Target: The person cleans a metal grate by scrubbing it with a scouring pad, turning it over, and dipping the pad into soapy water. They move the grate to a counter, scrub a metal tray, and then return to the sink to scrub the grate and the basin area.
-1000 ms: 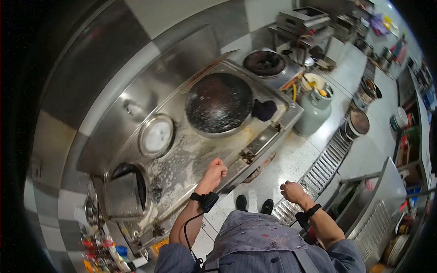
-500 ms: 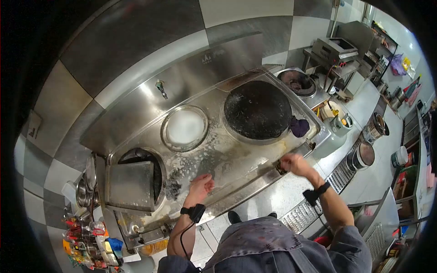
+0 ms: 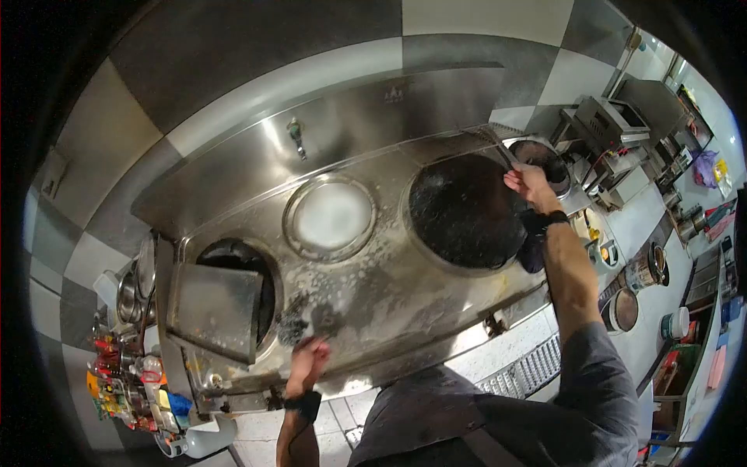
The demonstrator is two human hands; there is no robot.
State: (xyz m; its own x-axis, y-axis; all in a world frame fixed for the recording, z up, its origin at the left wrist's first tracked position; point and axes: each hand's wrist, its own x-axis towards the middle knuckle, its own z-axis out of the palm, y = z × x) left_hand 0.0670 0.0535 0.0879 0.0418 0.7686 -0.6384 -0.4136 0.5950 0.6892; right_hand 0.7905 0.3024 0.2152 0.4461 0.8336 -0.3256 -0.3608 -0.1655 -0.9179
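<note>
Right of centre, the curled right hand [image 3: 529, 182] meets a thin handle [image 3: 503, 149] by the black wok [image 3: 463, 210], grip unclear; lower left, the left hand [image 3: 310, 358] blurs, open or closed I cannot tell

Counter [image 3: 389, 292] stained, glossy metal; wok [image 3: 463, 206] dark, rough; backsplash [image 3: 342, 128] smooth, shiny metal.

Landmark, one large dark wok [image 3: 463, 210] set into a steel tabletop [image 3: 405, 292]: at its right rim the right hand [image 3: 529, 183], fingers beside a thin dark bar [image 3: 500, 146], contact unclear, and a dark cloth [image 3: 532, 255] beneath the forearm. Left of the wok, one round basin [image 3: 333, 216] of whitish content, a wall tap [image 3: 296, 140] behind it. Farther left of the wok, one tilted metal tray [image 3: 214, 310], one dark scouring mesh [image 3: 292, 327], and the left hand [image 3: 310, 356], loosely curled near the mesh.
</note>
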